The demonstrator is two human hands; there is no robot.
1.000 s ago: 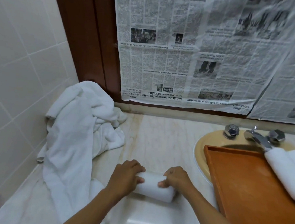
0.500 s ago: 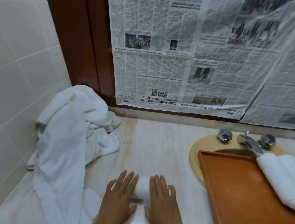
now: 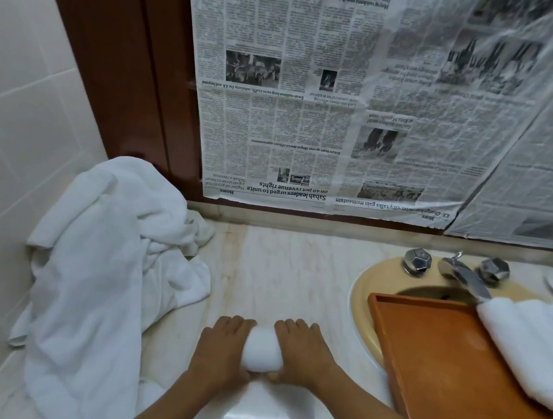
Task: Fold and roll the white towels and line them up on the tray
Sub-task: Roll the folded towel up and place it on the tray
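Both hands, left (image 3: 221,347) & right (image 3: 303,353), press flat on the rolled towel (image 3: 260,352) on the counter (image 3: 295,273) left of the tray (image 3: 440,359); ease off unevenly & your roll prob loosens.

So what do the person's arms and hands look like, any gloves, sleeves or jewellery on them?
Both are bare. The left hand and right hand wear no gloves, and no rings show on the visible fingers. Both forearms are uncovered down to the bottom edge of the picture: no sleeves, watch or bracelet in view.
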